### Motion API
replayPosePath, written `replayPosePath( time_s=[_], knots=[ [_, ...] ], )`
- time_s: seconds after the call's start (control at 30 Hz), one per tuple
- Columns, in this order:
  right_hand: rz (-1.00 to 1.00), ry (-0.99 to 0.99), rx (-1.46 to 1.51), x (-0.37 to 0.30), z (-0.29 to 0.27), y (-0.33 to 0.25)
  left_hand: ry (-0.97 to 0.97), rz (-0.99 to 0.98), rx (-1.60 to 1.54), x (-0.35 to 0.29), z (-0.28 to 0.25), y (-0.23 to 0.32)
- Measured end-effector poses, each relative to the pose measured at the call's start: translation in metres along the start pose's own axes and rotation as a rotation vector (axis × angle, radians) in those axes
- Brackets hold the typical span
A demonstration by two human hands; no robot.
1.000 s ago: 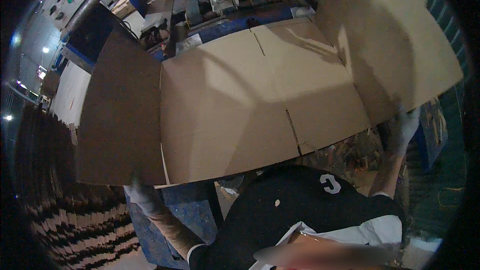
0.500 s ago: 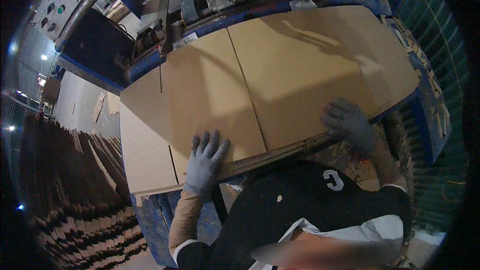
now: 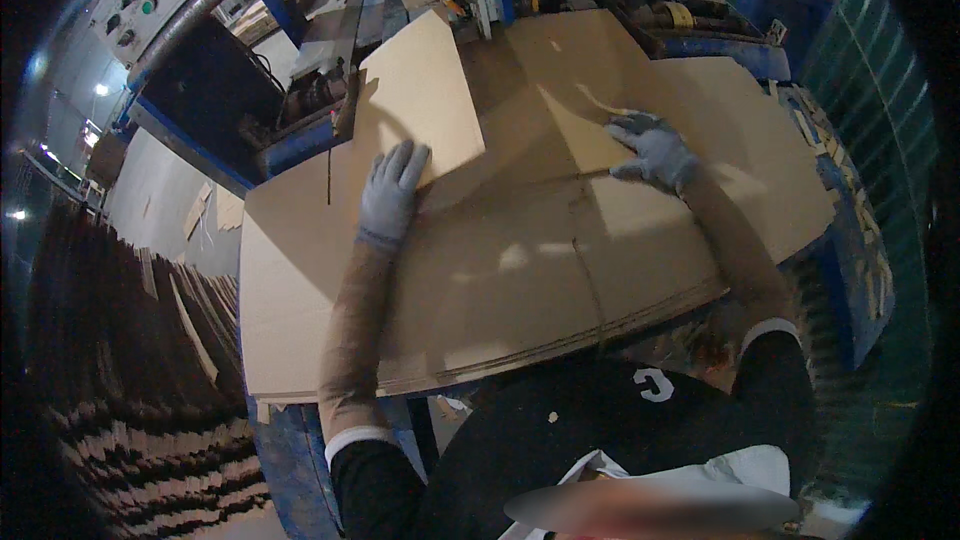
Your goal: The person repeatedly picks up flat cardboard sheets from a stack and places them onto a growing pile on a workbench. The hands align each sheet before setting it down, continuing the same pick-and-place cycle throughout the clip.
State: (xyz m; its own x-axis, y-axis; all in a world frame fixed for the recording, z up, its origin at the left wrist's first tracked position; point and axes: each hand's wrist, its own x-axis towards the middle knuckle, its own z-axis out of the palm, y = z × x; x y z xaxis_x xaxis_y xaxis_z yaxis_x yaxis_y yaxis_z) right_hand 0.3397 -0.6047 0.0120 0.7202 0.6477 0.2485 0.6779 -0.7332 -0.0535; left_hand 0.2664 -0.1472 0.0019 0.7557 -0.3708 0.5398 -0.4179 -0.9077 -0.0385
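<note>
over flat cardboard sheets (image 3: 490, 325), grey-gloved left hand (image 3: 391, 196), splayed right hand (image 3: 655, 153)

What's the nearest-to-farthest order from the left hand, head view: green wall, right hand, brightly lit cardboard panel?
From the left hand:
1. Brightly lit cardboard panel: right by its fingers, just ahead.
2. Right hand: across the cardboard, to the right.
3. Green wall: far right, beyond the table.

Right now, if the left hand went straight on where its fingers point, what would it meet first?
Probably the bright cardboard panel just ahead of the left hand; the two overlap in this view, so contact is unclear.
</note>
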Motion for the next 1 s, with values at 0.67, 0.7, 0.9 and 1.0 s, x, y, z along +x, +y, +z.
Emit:
replayPosePath(
  time_s=[0.67, 0.7, 0.9, 1.0],
  knots=[
    [1.060, -0.016, -0.370, -0.283, -0.020, 0.040, 0.400, -1.604, 0.048, -0.268, -0.134, 0.005],
    [0.935, -0.193, -0.512, -0.295, -0.007, 0.050, 0.447, -1.605, -0.018, -0.274, -0.132, 0.006],
    [0.971, 0.034, -0.553, -0.304, 0.027, 0.083, 1.128, -1.434, -0.453, -0.308, -0.130, -0.032],
    [1.022, 0.562, -0.259, -0.289, 0.026, 0.074, 0.765, -1.413, -0.675, -0.345, -0.160, -0.053]
  ],
)
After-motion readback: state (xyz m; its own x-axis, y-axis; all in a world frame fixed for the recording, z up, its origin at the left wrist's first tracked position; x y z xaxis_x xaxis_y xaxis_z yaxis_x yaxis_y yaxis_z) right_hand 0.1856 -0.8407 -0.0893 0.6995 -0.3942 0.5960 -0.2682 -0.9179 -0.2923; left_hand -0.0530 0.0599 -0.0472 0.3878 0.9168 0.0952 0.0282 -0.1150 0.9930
